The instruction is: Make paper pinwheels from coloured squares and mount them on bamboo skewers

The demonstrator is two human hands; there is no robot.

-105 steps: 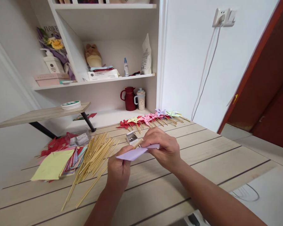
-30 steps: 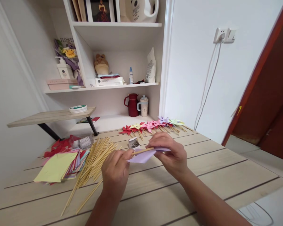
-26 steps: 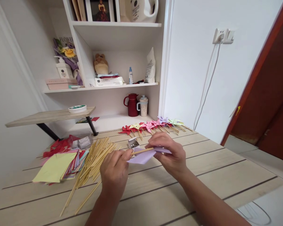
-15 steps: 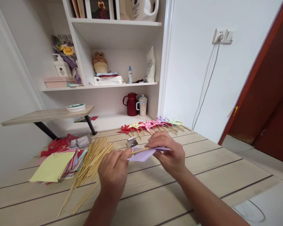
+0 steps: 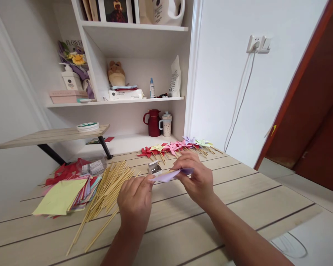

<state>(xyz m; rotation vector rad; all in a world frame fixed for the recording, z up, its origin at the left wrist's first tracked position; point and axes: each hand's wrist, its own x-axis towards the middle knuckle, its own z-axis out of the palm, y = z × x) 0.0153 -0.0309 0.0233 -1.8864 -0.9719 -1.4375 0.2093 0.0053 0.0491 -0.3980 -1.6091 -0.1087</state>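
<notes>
A purple paper pinwheel [image 5: 166,176] is held over the table between my two hands, seen nearly edge-on. My left hand [image 5: 135,199] is closed, thumb and fingers pinched at its left tip. The fingers of my right hand [image 5: 195,177] are closed around its right part. A short piece of thin wooden stick shows behind the paper; the rest of it is hidden by the paper and fingers. Just behind the paper stands a small open box [image 5: 155,168] of shiny metal pins.
Loose wooden sticks [image 5: 108,192] lie left of my left hand, beside a stack of coloured paper squares [image 5: 59,197] and a clear plastic box [image 5: 94,167]. Finished pinwheels [image 5: 172,148] line the table's back edge. A small raised shelf [image 5: 55,136] stands at left.
The pinwheel has tilted in my hands, so less of its face and less of the stick shows. My right hand has shifted slightly left; my left fingers now meet the paper's left tip.
</notes>
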